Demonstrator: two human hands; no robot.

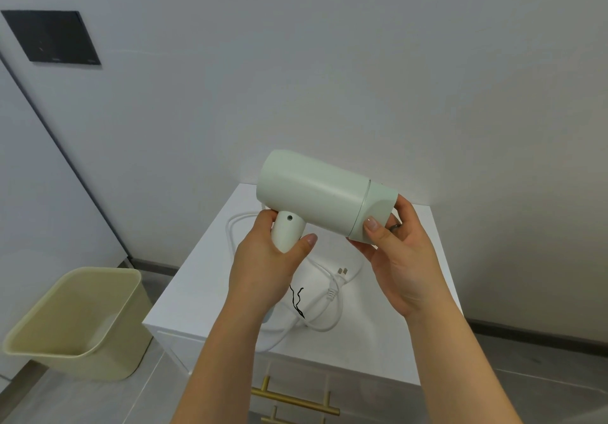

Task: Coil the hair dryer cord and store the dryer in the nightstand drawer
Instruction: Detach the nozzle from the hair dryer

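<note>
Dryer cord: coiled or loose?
Loose: the cord sprawls in slack loops across the nightstand top, plug lying free, while left hand and right hand hold the dryer.

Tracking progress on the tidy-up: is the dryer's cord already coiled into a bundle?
No: the cord sprawls in loose loops on the nightstand, plug free, while the left hand and right hand hold the hair dryer.

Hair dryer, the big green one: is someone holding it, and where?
Both hands hold the pale green plastic hair dryer: the left hand grips its short handle, the right hand grips the barrel end away from it.
</note>
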